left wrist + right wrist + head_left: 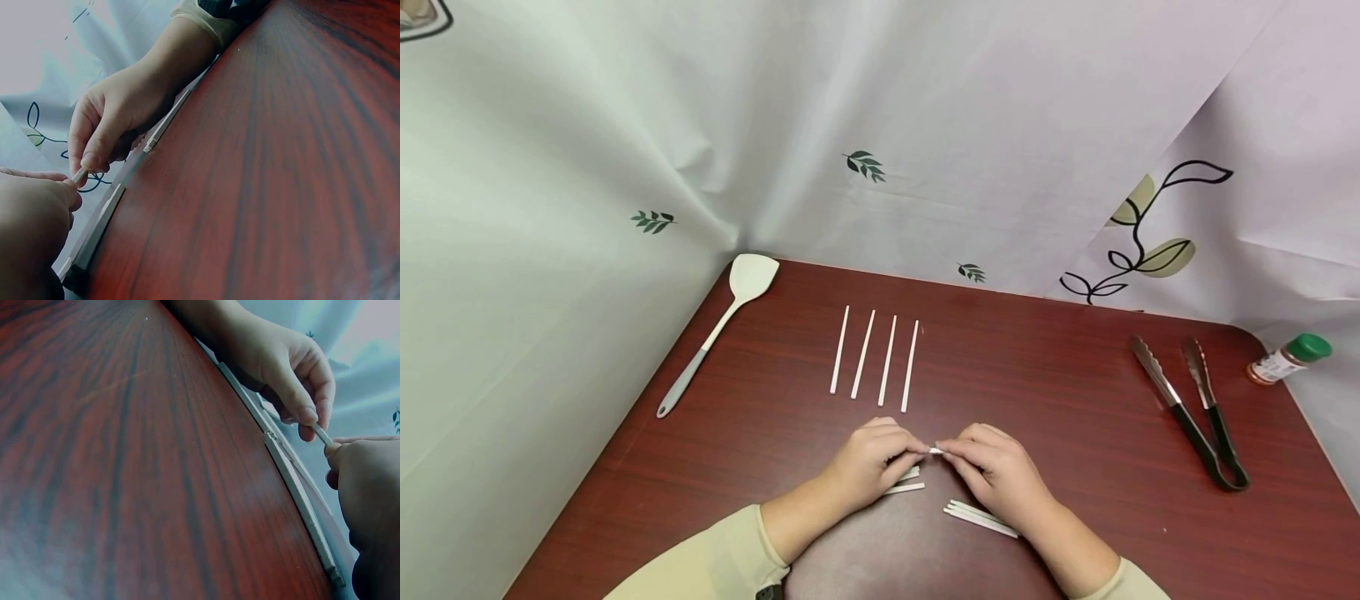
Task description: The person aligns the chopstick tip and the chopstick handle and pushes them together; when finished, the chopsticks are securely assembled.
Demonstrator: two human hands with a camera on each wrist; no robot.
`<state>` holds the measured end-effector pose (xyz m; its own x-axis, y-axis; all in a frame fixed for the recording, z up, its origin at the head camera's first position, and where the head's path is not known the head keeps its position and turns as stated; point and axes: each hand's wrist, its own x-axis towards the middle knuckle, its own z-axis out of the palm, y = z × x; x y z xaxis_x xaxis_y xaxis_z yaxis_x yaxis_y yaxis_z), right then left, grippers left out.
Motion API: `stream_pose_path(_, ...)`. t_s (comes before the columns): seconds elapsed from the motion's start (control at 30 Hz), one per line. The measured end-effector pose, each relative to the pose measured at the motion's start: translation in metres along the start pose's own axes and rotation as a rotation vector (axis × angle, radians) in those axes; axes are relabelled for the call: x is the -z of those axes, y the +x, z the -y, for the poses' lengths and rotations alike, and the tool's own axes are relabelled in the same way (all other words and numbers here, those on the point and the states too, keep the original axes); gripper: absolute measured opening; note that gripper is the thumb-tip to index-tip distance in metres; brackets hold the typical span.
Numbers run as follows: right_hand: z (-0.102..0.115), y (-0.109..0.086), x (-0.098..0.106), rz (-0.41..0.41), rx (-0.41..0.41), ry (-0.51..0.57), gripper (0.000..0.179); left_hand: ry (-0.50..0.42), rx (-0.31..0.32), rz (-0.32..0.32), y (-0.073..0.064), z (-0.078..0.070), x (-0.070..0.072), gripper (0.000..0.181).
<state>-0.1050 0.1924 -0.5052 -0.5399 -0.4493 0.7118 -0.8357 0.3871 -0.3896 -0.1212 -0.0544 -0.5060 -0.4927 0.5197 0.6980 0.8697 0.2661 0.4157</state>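
Left hand (876, 458) and right hand (997, 468) pinch one white stick (936, 451) between them.
Four sticks (887, 361) lie beyond the hands, a bundle (979, 519) beside the right.

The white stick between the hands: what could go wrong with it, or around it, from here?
The white stick might slip or snap, since the left hand and right hand pinch it by the fingertips. The right hand could also nudge the stick bundle lying close to its wrist. Reaching forward might knock the row of four sticks askew.
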Motion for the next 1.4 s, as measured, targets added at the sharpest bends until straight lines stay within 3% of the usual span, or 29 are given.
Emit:
stream_pose_path(0.33, 0.001, 0.001, -0.001, 0.037, -0.027, 0.071, 0.014, -0.007, 0.008, 0.002, -0.002, -0.002, 0.001, 0.008)
stream_pose_path(0.53, 0.001, 0.003, -0.001, 0.008, -0.071, 0.082, 0.023, 0.015, 0.023, -0.002, -0.002, -0.001, 0.002, 0.009)
stream_pose_path(0.6, 0.000, 0.005, 0.002, -0.005, -0.161, 0.093, 0.024, 0.044, 0.033, -0.001, -0.001, -0.001, 0.002, 0.007)
stream_pose_path(0.7, -0.005, 0.007, 0.009, -0.032, -0.398, 0.174, 0.023, 0.089, 0.045, 0.015, -0.001, -0.001, 0.003, 0.011)
stream_pose_path(0.8, -0.012, 0.009, 0.016, -0.067, -0.630, 0.309, 0.022, 0.131, 0.049, 0.052, -0.002, -0.001, 0.003, 0.021)
stream_pose_path(0.87, -0.019, 0.011, 0.020, -0.090, -0.717, 0.414, 0.025, 0.142, 0.035, 0.088, -0.001, -0.001, 0.003, 0.026)
stream_pose_path(1.0, -0.032, 0.019, 0.021, -0.119, -0.776, 0.572, 0.047, 0.127, -0.023, 0.162, 0.004, 0.002, 0.002, 0.029)
stream_pose_path(1.13, -0.043, 0.030, 0.018, -0.158, -0.823, 0.649, 0.062, 0.113, -0.081, 0.225, 0.013, 0.009, -0.001, 0.038)
stream_pose_path(1.23, -0.049, 0.037, 0.017, -0.169, -0.890, 0.661, 0.060, 0.105, -0.098, 0.274, 0.018, 0.014, -0.004, 0.052)
stream_pose_path(1.4, -0.058, 0.046, 0.017, -0.140, -0.963, 0.603, 0.062, 0.093, -0.068, 0.312, 0.023, 0.020, -0.008, 0.061)
